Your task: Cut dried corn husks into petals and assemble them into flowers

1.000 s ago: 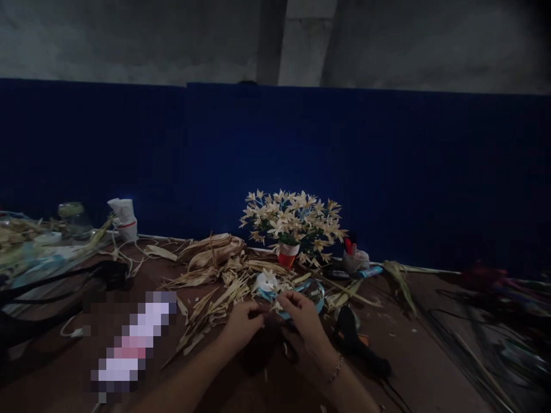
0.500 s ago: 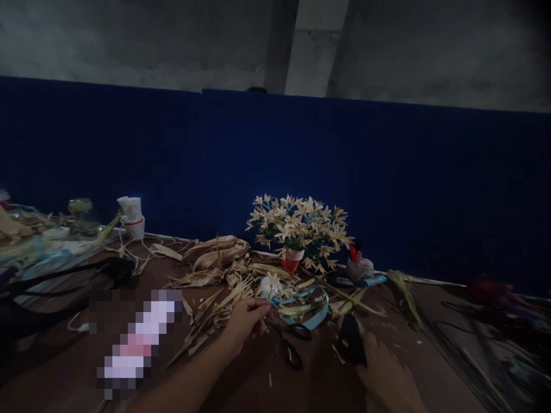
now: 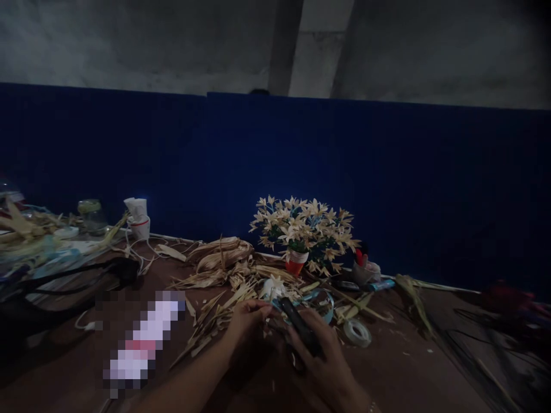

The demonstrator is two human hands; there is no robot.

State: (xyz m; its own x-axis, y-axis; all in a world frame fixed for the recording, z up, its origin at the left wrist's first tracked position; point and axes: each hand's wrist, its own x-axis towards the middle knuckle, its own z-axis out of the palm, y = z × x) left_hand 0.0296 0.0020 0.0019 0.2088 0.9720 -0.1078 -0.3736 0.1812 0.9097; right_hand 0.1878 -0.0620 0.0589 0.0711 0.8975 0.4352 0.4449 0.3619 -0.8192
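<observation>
In the middle foreground, my left hand (image 3: pixel 250 321) has thumb and forefinger pinched together; whatever they hold is too small and dark to make out. Just beyond its fingertips is a pale husk flower (image 3: pixel 274 287), and I cannot tell whether it is held. My right hand (image 3: pixel 325 358) wraps around a black elongated hand tool (image 3: pixel 299 324), its front end tilted up toward the left fingertips. Black scissors (image 3: pixel 294 359) lie mostly hidden beneath the right hand. Light-blue ribbon (image 3: pixel 329 307) curls behind the hands, and a roll of clear tape (image 3: pixel 357 332) rests to their right.
Dried husks (image 3: pixel 224 258) pile up behind my left hand. A red-and-white pot (image 3: pixel 296 262) of pale flowers (image 3: pixel 305 223) stands at the back. A bright pixelated patch (image 3: pixel 148 335) lies left, near a black bag-like item (image 3: pixel 116 272). A cup with cords (image 3: pixel 139 226) stands behind, before a blue partition (image 3: pixel 275 149).
My right hand has lifted the black tool off the table at the right and brought it left beside my left hand. The tape roll has come into sight there. My left hand stays pinched.
</observation>
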